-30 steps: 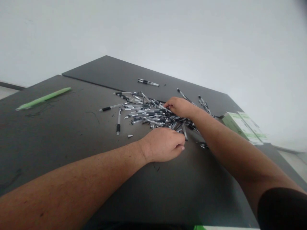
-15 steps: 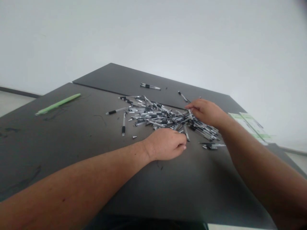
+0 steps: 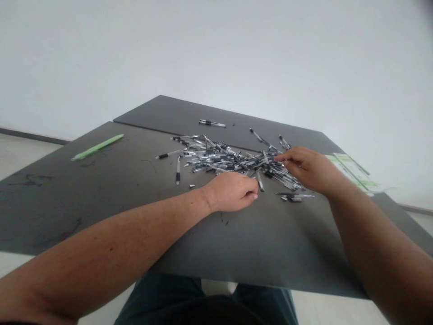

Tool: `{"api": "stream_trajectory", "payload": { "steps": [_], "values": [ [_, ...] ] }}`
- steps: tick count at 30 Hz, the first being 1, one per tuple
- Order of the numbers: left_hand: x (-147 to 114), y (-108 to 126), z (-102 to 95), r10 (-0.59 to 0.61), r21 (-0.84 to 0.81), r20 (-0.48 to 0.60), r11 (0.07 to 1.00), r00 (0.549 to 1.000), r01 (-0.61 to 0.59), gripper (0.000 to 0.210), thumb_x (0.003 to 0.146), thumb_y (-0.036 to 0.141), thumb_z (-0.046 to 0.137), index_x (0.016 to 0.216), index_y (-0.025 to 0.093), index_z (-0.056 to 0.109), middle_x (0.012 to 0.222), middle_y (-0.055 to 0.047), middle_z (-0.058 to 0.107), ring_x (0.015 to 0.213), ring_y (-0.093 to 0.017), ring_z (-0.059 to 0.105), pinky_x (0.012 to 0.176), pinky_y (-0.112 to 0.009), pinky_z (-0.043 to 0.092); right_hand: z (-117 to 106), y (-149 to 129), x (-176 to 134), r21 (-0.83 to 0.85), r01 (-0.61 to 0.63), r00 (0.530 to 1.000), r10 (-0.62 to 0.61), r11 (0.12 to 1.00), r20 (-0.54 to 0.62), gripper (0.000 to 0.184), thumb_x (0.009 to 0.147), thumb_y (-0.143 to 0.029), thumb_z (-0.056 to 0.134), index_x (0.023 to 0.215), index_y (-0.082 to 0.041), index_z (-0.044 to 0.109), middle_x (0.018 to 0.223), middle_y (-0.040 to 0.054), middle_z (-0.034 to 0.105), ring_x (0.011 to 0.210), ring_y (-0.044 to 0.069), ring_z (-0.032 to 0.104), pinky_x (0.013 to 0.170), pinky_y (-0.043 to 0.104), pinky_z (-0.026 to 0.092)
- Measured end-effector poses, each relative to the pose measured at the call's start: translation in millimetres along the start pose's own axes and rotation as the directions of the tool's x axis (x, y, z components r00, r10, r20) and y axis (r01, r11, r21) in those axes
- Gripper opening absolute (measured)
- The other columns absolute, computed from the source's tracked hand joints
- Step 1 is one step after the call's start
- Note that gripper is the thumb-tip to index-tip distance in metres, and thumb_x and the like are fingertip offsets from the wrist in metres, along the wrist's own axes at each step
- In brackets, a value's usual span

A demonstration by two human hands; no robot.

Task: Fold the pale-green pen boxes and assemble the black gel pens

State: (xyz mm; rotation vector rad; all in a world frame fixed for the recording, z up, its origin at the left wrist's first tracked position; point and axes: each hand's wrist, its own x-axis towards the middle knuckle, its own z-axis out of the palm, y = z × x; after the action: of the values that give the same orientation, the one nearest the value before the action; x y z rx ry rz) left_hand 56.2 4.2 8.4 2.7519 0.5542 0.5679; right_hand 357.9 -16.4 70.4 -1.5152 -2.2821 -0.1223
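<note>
A loose heap of clear pens and pen parts with black grips (image 3: 216, 158) lies on the dark grey table. My left hand (image 3: 233, 192) rests at the heap's near edge, its fingers curled closed; what they hold, if anything, is hidden. A clear pen piece (image 3: 260, 180) lies just beyond its knuckles. Over the right side of the heap is my right hand (image 3: 306, 168), index finger stretched out and thumb apart from it, with nothing visible between them. Below this hand, a few thin dark pen parts (image 3: 294, 197) lie apart from the heap.
A long green pen-shaped object (image 3: 98, 147) lies on the left of the table (image 3: 111, 198). Two pens (image 3: 212, 123) sit beyond the table seam. Green-and-white printed sheets or packs (image 3: 353, 171) are at the right edge. A small silver tip (image 3: 192, 186) lies near my left wrist.
My right hand has drawn back to the right, uncovering pens at the heap's far right. My left hand stays closed in about the same place. The view has tilted slightly downward.
</note>
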Motion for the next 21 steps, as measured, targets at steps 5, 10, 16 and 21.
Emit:
{"api": "stream_trajectory", "payload": {
  "steps": [5, 10, 16, 21],
  "values": [
    [-0.9, 0.0, 2.0, 0.028, -0.020, 0.001, 0.999, 1.000, -0.028, 0.015, 0.107, 0.026, 0.065, 0.098, 0.020, 0.075, 0.097, -0.005, 0.083, 0.094, -0.025, 0.079, 0.085, -0.038, 0.055, 0.4, -9.1, -5.0, 0.003, -0.054, 0.996, 0.054, 0.999, -0.067, 0.033, 0.106, -0.029, 0.062, 0.124, -0.025, 0.089, 0.116, 0.0112, 0.088, 0.108, 0.033, 0.083, 0.097, 0.048, 0.067],
    [-1.7, -3.5, 2.7, 0.042, -0.030, -0.042, 0.999, 0.998, -0.044, 0.015, 0.106, 0.025, 0.065, 0.096, 0.020, 0.075, 0.093, -0.004, 0.081, 0.089, -0.025, 0.076, 0.083, -0.038, 0.052, 18.6, 12.3, -20.3, -0.031, -0.117, 0.992, 0.115, 0.993, -0.059, 0.033, 0.103, -0.030, 0.063, 0.119, -0.021, 0.089, 0.114, 0.0140, 0.088, 0.107, 0.034, 0.083, 0.099, 0.050, 0.065],
    [-4.4, -7.4, 3.1, 0.097, -0.039, -0.095, 0.994, 0.991, -0.101, 0.015, 0.106, 0.024, 0.064, 0.096, 0.020, 0.075, 0.088, -0.003, 0.078, 0.081, -0.022, 0.072, 0.078, -0.036, 0.048, 26.6, 28.2, -24.5, -0.023, -0.196, 0.981, 0.196, 0.980, 0.001, 0.029, 0.100, -0.029, 0.066, 0.117, -0.022, 0.088, 0.105, 0.0102, 0.088, 0.088, 0.028, 0.080, 0.089, 0.042, 0.063],
    [-4.6, -8.1, -0.4, 0.062, -0.039, -0.144, 0.997, 0.988, -0.069, 0.016, 0.106, 0.025, 0.062, 0.097, 0.021, 0.075, 0.088, -0.002, 0.079, 0.083, -0.021, 0.072, 0.081, -0.035, 0.049, 41.6, 0.0, -21.9, 0.050, 0.028, 0.996, -0.032, 0.998, 0.088, 0.034, 0.100, -0.019, 0.065, 0.126, -0.021, 0.086, 0.115, 0.0107, 0.087, 0.106, 0.028, 0.079, 0.099, 0.038, 0.060]
  ]
}}
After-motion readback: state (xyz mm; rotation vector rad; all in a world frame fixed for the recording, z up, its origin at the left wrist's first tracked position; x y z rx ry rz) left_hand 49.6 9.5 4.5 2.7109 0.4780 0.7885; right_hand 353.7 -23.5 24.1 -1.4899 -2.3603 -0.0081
